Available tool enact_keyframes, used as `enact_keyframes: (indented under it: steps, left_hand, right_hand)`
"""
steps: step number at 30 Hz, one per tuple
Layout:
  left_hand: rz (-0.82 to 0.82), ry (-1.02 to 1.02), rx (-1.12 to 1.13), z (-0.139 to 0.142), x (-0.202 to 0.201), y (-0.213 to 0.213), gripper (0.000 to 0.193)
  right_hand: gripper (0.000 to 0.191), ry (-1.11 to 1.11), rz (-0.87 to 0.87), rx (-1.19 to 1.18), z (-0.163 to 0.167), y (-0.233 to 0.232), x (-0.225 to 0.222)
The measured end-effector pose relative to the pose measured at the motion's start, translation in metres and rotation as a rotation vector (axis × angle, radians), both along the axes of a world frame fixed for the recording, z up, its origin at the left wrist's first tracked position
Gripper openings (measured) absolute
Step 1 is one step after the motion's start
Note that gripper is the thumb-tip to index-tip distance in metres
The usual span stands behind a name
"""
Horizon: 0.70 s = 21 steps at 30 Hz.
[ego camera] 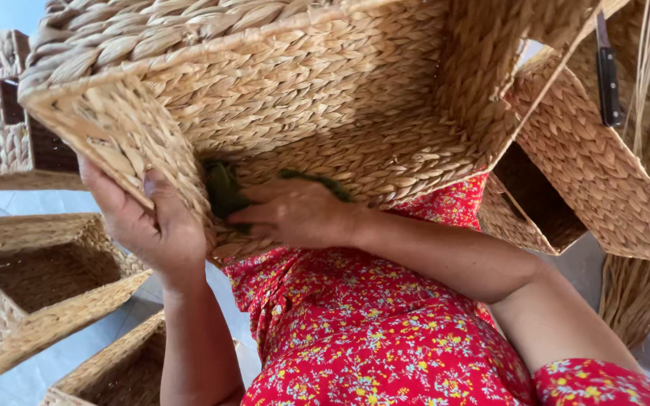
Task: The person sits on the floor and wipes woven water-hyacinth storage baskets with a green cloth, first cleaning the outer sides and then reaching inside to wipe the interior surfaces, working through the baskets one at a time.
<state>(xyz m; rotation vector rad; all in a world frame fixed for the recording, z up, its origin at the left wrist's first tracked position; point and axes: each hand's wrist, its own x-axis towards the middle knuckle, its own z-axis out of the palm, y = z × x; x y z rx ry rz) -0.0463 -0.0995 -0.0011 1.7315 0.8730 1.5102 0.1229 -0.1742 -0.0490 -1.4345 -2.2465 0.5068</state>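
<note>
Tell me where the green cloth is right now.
In the head view, the green cloth sits left of centre, pressed against the woven basket under the right hand, beside the left hand gripping the basket's edge.

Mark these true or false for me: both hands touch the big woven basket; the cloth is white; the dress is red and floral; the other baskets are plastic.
1. Both hands touch the big woven basket. True: the left hand grips its corner and the right hand presses against its side.
2. The cloth is white. False: it is dark green.
3. The dress is red and floral. True.
4. The other baskets are plastic. False: they are woven fibre.
</note>
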Motion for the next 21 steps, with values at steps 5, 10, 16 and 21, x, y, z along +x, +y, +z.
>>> enact_keyframes:
  steps: [5, 10, 16, 21]
  left_hand:
    - [0.015, -0.01, -0.042, 0.006, 0.001, -0.003, 0.049]
    - [-0.034, -0.144, -0.037, 0.007, 0.011, 0.002, 0.053]
    - [-0.009, -0.038, -0.023, 0.01, 0.003, 0.005, 0.045]
    - [0.005, -0.021, -0.044, 0.008, 0.004, 0.006, 0.045]
  right_hand:
    - [0.041, -0.242, -0.248, -0.156, -0.017, -0.02, 0.11]
    - [0.036, -0.69, -0.522, -0.087, -0.052, -0.044, 0.221]
    - [0.036, -0.914, -0.362, -0.043, -0.064, -0.02, 0.135]
    - [0.036, 0.064, -0.016, 0.285, -0.016, 0.008, -0.018]
